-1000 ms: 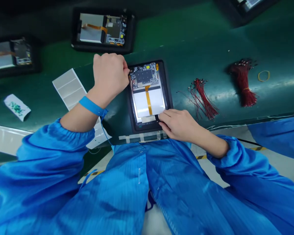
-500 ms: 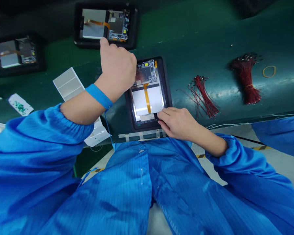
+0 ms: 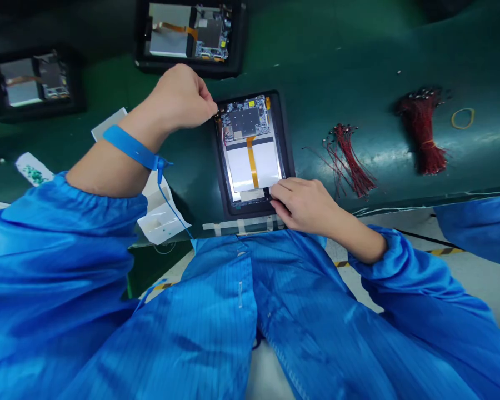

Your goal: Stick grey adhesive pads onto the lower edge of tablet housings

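Note:
An opened tablet lies in a black frame on the green bench, showing a circuit board, a silver battery and an orange flat cable. At its upper left corner, my left hand is closed in a pinch; whatever lies between the fingertips is hidden. A blue wrist strap with a cord circles that wrist. Over the lower right corner of the tablet, my right hand has thumb and fingers drawn together beside the battery's end, and I cannot make out what they grip.
Two more opened tablets, one behind and another at far left, sit on the bench. Right of me lie a small bundle of red wires, a larger bundle and a rubber band. White sheets lie left.
My left hand has swung from above the tablet's upper left corner to its left side, uncovering the circuit board. My right hand stays at the lower right corner.

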Demonstrator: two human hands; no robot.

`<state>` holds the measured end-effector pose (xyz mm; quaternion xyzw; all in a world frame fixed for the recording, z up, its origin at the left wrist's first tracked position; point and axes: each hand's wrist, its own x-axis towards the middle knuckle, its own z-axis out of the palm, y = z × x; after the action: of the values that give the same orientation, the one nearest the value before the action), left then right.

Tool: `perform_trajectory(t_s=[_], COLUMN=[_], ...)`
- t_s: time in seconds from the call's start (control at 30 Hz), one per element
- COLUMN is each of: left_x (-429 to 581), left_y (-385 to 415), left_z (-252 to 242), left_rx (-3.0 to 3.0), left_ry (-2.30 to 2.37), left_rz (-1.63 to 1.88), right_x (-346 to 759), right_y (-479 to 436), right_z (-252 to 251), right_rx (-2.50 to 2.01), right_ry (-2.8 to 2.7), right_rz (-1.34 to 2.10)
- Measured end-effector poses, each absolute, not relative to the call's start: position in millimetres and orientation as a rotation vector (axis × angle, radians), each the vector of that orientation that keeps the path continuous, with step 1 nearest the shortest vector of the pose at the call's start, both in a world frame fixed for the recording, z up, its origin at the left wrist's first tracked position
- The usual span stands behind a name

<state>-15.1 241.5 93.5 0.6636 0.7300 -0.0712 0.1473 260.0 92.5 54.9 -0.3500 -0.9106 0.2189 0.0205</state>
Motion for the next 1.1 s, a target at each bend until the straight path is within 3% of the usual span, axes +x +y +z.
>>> perform_trajectory(t_s=[0.57,0.87,0.97,1.1], left_x=[40.4,30.1,-20.6,-106.6], left_y=[223.4,229.5,191.2,70.1], left_z=[105.6,109.6,122.4,111.9], left_rx=[2.292,2.207,2.193,2.398], left_ry=[2.106,2.111,2.163,2.245], left_rz=[-0.592,-0.521,-0.407,-0.039], right_x=[262.7,264.8,275.3,287.4], right_y=[91.0,89.9,86.4,91.7], right_z=[53.2,54.6,55.3,44.7], right_rx=[-1.081,-1.064,-1.053,-1.425], right_ry=[-2.792,-2.771,-2.566,-2.03], right_rz=[0.686,0.723,0.693,0.694])
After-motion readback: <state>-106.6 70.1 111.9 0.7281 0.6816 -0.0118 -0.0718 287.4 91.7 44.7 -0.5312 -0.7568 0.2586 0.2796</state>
